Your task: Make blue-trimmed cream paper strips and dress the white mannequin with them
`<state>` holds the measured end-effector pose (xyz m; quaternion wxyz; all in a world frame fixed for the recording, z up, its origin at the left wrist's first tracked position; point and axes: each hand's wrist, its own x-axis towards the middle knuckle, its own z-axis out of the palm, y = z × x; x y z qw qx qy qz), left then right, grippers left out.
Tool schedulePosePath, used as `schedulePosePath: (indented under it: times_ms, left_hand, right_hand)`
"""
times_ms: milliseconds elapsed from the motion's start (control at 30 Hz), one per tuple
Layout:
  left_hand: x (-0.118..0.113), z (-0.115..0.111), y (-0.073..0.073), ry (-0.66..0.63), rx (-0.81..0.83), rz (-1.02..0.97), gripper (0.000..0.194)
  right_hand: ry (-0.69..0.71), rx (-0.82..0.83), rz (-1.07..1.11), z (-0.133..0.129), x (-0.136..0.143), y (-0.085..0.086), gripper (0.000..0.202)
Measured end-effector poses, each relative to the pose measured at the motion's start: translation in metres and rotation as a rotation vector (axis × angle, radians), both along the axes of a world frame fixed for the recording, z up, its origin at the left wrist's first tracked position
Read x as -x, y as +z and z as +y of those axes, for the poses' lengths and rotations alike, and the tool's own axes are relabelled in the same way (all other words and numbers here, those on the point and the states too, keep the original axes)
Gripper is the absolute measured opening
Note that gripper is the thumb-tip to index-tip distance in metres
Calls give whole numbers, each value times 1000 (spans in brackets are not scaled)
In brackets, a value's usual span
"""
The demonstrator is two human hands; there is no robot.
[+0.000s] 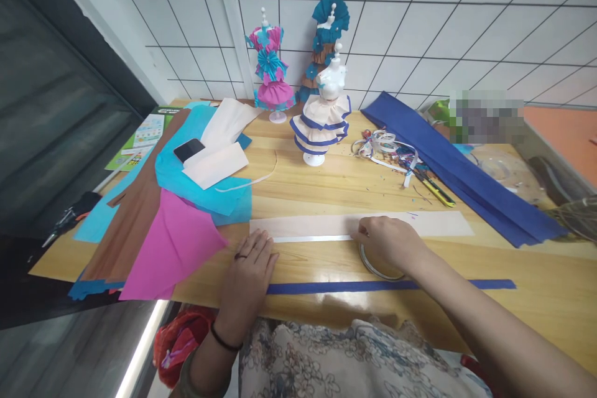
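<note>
Three dressed mannequins (321, 124) stand behind the pale strip (317, 227), near tangled ribbon (383, 142).

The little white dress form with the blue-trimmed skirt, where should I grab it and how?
Probably around its white torso, coming from the near side. The torso is narrower than the ruffled skirt, which could crumple. The form stands upright, and another dressed figure behind it leaves less room there.
</note>
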<state>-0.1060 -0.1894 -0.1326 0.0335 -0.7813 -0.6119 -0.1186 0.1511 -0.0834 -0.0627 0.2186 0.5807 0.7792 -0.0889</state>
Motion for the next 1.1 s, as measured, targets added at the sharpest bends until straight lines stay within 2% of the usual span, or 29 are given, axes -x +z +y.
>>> schedulePosePath:
  times_ms: [300,700,833,1000,1100]
  left_hand:
    - [1,0,-1,-27,-105,2,32]
    - [3,1,-1,-46,-81,6,30]
    - [1,3,7,-27,-53,-18,28]
    - [-16,13,25,28,15,-59,22]
    - [-35,17,26,-55,15,-67,31]
  right_hand:
    - [-8,25,-4,2,1,-1,38]
    - [50,43,-41,7,1,-5,37]
    - [64,64,-46,9,1,-3,36]
    - [72,79,-41,9,1,-2,35]
    - [76,85,-40,9,1,-1,33]
